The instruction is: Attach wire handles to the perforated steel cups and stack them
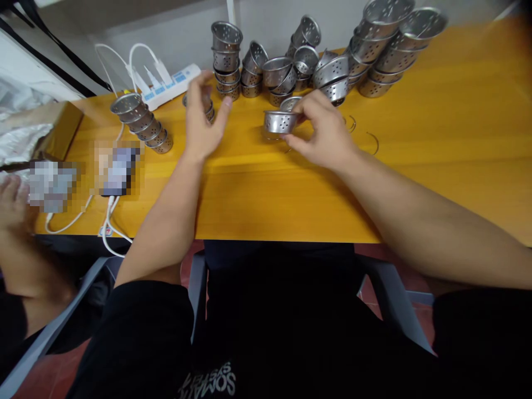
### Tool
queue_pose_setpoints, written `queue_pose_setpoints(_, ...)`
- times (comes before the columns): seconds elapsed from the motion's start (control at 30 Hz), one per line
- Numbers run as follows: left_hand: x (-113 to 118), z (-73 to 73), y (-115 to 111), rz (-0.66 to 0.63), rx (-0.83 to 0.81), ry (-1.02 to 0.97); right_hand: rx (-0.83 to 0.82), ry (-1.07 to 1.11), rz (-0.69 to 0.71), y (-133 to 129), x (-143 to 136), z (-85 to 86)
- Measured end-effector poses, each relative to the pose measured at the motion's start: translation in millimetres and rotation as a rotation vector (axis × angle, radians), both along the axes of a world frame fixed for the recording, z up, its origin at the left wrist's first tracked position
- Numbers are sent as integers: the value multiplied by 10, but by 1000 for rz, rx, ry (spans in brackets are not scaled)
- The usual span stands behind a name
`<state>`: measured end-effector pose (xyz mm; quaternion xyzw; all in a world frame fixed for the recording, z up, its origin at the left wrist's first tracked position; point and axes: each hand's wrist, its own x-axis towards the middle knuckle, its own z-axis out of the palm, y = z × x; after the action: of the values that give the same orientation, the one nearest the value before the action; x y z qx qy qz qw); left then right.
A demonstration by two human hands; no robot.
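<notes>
Between the thumb and fingers of my right hand (322, 130) is a small perforated metal cup (279, 122), held upright just over the table. Another perforated cup (290, 103) shows partly behind it. My left hand (206, 119) has its thumb and fingers spread and grips nothing. Behind that hand a short stack of perforated cups (210, 112) is mostly hidden. Along the back stand several more stacks, among them a straight one (226, 61) and a leaning group (332, 72). Thin curved wires (374, 144) lie to the right of my right hand.
A leaning cup stack (141, 122) stands at the left, near a white power strip (172, 87) with plugged-in cables. A phone (120, 170) lies on the yellow table (266, 199). Tall stacks (388, 50) stand at back right. Another person's hand (14, 202) rests by a box (62, 130).
</notes>
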<state>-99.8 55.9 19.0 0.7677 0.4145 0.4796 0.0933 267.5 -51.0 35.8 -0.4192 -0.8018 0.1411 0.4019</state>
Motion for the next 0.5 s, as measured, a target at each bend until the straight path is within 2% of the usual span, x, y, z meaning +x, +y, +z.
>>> queue_pose_setpoints(0.07,263,-50,-196,-183,-207,51,10,7,23,12,-29,-29)
queue_pose_setpoints(0.13,498,-174,-332,-323,-311,100,-2,8,47,7,-76,-57)
queue_pose_setpoints(0.2,660,-303,-396,-385,-333,121,-20,6,78,-15,-132,-83)
queue_pose_setpoints(0.27,724,-372,-407,-382,-303,128,-31,6,116,-40,-177,-113)
queue_pose_setpoints(0.37,669,-330,-394,-356,-220,140,-24,28,172,-52,-201,-161)
queue_pose_setpoints(0.5,573,-154,-417,-347,-149,274,-58,105,157,-24,-173,-193)
